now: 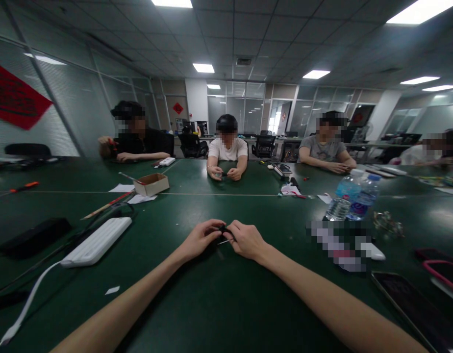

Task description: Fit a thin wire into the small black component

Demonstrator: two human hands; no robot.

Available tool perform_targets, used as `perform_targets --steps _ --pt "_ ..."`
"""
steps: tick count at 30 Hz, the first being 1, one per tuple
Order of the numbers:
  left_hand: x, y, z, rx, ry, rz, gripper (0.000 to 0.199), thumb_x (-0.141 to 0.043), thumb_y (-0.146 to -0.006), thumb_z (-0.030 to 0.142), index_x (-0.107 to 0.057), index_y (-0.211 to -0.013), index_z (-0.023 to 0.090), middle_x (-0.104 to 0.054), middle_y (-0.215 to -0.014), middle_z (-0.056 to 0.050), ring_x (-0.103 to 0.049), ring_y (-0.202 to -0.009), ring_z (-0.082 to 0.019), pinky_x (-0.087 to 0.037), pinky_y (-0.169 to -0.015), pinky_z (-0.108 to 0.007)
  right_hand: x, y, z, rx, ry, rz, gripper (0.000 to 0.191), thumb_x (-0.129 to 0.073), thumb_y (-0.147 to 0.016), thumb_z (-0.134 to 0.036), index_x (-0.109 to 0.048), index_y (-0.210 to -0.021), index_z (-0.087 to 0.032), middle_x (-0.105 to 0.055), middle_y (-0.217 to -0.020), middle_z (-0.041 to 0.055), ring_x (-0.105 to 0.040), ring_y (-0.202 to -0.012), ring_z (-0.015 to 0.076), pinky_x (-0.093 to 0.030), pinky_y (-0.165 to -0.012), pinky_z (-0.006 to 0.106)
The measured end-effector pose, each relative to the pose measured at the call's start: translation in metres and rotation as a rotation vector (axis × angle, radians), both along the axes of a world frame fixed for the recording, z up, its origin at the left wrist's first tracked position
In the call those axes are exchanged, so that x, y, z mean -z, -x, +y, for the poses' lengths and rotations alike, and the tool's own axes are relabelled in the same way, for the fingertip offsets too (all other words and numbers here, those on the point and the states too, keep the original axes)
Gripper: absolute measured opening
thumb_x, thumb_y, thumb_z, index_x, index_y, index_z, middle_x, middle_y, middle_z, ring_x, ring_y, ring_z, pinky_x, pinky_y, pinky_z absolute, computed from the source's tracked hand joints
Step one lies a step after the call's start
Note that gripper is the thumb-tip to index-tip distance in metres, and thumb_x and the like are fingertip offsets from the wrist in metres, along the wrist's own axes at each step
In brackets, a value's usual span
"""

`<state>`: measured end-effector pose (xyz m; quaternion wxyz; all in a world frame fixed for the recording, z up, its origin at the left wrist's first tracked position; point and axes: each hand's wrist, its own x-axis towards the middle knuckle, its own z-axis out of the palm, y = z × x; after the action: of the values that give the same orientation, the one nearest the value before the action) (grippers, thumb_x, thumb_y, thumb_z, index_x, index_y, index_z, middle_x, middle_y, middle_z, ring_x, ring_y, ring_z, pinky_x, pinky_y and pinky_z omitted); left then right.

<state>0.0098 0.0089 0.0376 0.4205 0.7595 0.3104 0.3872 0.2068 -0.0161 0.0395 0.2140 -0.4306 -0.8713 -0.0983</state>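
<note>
Near the middle of the green table [189,304], my left hand [201,239] pinches a small black part [222,228] between thumb and fingers. My right hand [246,239] is closed right beside it, its fingertips at the other side of the black part. A thin, light metal piece [224,241] sticks out below the right fingers toward the left. The fingers hide much of both small items, so their exact shape cannot be made out.
A white power strip [97,241], a black case [35,236] and an open cardboard box [152,185] lie left. Water bottles [363,197], a phone [410,304] and glasses [388,223] are on the right. Several people sit across the table.
</note>
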Motion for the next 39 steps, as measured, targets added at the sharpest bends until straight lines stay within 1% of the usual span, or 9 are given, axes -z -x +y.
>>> perform_targets --steps 8,11,17,24,31,39 --pt "-0.0043 0.0006 -0.0032 0.071 0.032 -0.028 0.03 -0.053 -0.08 0.025 -0.055 -0.109 0.018 -0.06 -0.106 -0.007 -0.059 -0.093 -0.019 -0.046 -0.085 -0.037 0.0026 -0.0019 0.0018 -0.04 -0.019 0.044 0.024 -0.038 -0.093 -0.033 -0.053 -0.1 -0.016 -0.054 -0.091 0.006 -0.051 -0.072 0.0123 -0.038 -0.06 0.023" --pt "-0.0053 0.0002 -0.0038 0.066 0.039 -0.035 0.03 -0.053 -0.08 0.026 -0.055 -0.109 0.017 -0.059 -0.106 -0.008 -0.059 -0.093 -0.02 -0.047 -0.083 -0.036 0.0037 -0.0025 0.0024 -0.046 -0.02 0.073 0.023 -0.038 -0.093 -0.033 -0.053 -0.098 -0.016 -0.054 -0.091 0.0054 -0.05 -0.071 0.012 -0.037 -0.06 0.023" --pt "-0.0027 0.0004 -0.003 0.036 0.042 -0.035 0.03 -0.053 -0.08 0.027 -0.054 -0.109 0.018 -0.058 -0.107 -0.008 -0.058 -0.093 -0.02 -0.048 -0.081 -0.036 0.0039 -0.0016 0.0025 -0.055 0.002 0.114 0.023 -0.038 -0.093 -0.033 -0.052 -0.095 -0.015 -0.054 -0.091 0.0053 -0.049 -0.07 0.0113 -0.036 -0.06 0.022" --pt "-0.005 0.0005 -0.0042 0.059 0.047 -0.022 0.031 -0.053 -0.08 0.027 -0.054 -0.11 0.017 -0.058 -0.107 -0.008 -0.058 -0.092 -0.019 -0.048 -0.082 -0.035 0.0035 -0.0007 0.0032 -0.076 0.015 0.108 0.023 -0.038 -0.092 -0.033 -0.053 -0.093 -0.016 -0.054 -0.089 0.0049 -0.05 -0.071 0.0118 -0.037 -0.06 0.022" --pt "-0.0015 0.0001 -0.0036 0.046 0.062 -0.022 0.032 -0.053 -0.081 0.028 -0.053 -0.111 0.017 -0.058 -0.107 -0.008 -0.058 -0.09 -0.019 -0.048 -0.079 -0.035 0.0042 -0.0009 0.0032 -0.074 0.008 0.111 0.023 -0.038 -0.092 -0.034 -0.052 -0.092 -0.016 -0.054 -0.088 0.0051 -0.051 -0.071 0.0123 -0.037 -0.061 0.023" --pt "-0.0052 0.0005 -0.0054 0.061 0.051 -0.022 0.031 -0.052 -0.082 0.027 -0.054 -0.11 0.016 -0.059 -0.106 -0.008 -0.058 -0.091 -0.019 -0.047 -0.082 -0.036 0.0017 -0.0008 0.0021 -0.095 0.024 0.119 0.022 -0.039 -0.091 -0.033 -0.053 -0.091 -0.016 -0.054 -0.086 0.0046 -0.05 -0.068 0.0113 -0.037 -0.059 0.023"
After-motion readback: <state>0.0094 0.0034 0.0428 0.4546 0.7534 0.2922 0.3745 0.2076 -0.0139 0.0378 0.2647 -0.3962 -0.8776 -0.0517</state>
